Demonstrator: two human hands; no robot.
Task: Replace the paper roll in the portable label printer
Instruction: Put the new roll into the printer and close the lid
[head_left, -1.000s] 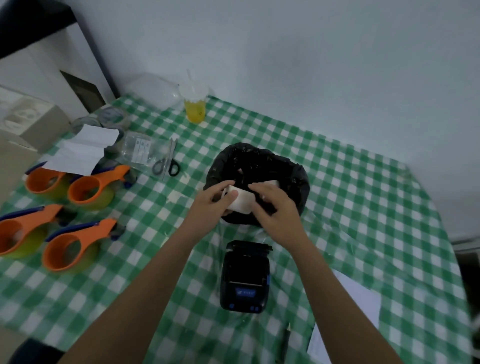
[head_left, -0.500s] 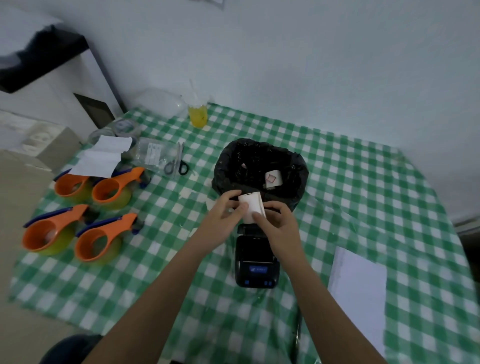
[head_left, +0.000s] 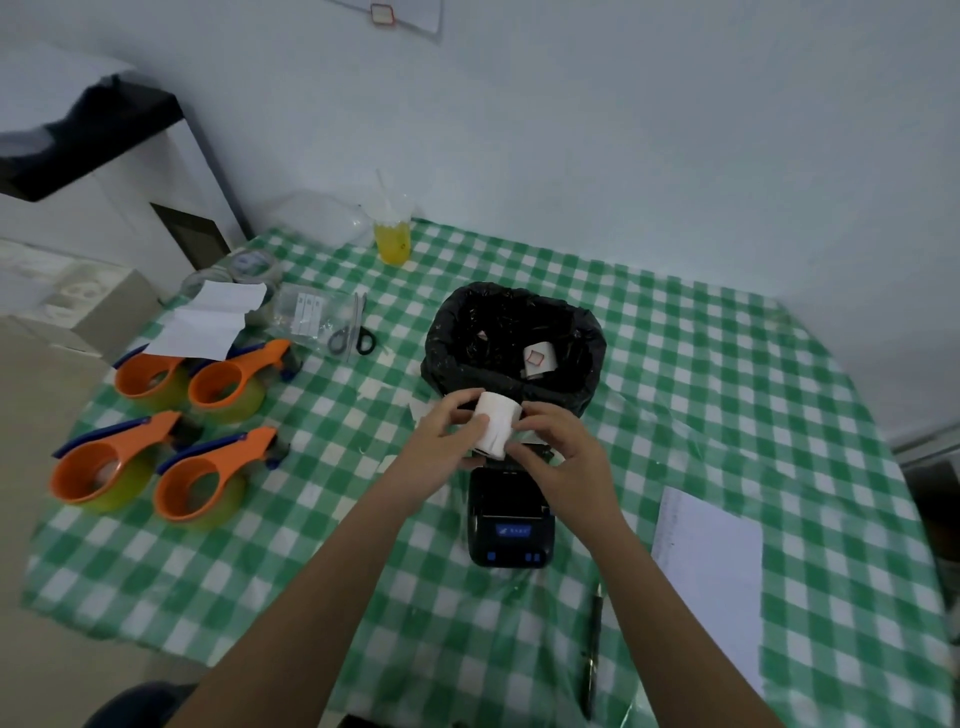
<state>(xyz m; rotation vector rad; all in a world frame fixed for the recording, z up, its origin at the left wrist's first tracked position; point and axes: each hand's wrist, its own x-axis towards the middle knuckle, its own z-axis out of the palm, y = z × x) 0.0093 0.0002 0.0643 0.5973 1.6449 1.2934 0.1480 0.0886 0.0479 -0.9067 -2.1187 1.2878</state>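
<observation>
Both hands grip the white cylindrical paper roll (head_left: 496, 423) above the rear of the black portable label printer (head_left: 510, 514) on the green-checked counter (head_left: 727, 415), left hand (head_left: 441, 441) and right hand (head_left: 563, 457) fingers clamped on its sides, long axis tilted upright, top end leaning toward the black-bagged bin (head_left: 514, 343).

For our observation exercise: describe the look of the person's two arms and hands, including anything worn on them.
Both forearms are bare up to the frame's lower edge: no sleeves show. The left hand and right hand wear no gloves, and no rings, watch or bracelets are visible. The fingernails look short and unpainted.
</observation>
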